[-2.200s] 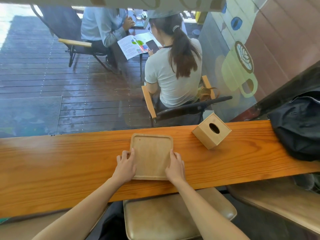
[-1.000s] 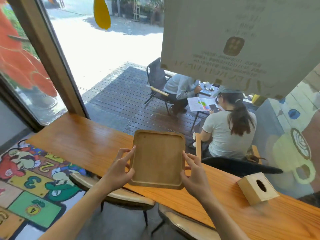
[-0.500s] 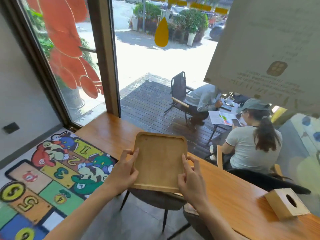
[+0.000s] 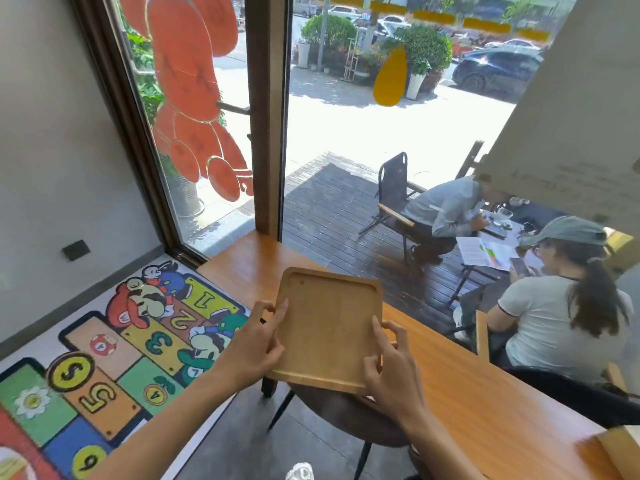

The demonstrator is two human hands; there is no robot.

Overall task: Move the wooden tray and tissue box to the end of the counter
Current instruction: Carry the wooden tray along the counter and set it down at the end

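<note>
I hold a square wooden tray [image 4: 327,323] in the air over the front edge of the long wooden counter [image 4: 485,386], near its left end. My left hand [image 4: 258,344] grips the tray's left edge and my right hand [image 4: 389,365] grips its right edge. The tray is tilted a little, its near edge past the counter's edge. Only a corner of the wooden tissue box [image 4: 623,452] shows, on the counter at the frame's lower right.
The counter ends at a window post [image 4: 268,133] by the glass. Stools [image 4: 349,420] stand under the counter below my hands. A colourful number mat [image 4: 104,362] covers the floor to the left. Two people sit at a table outside the glass.
I lifted the tray off the counter and carried it leftward toward the counter's end. My view has turned left, so the tissue box has slid to the frame's lower right corner.
</note>
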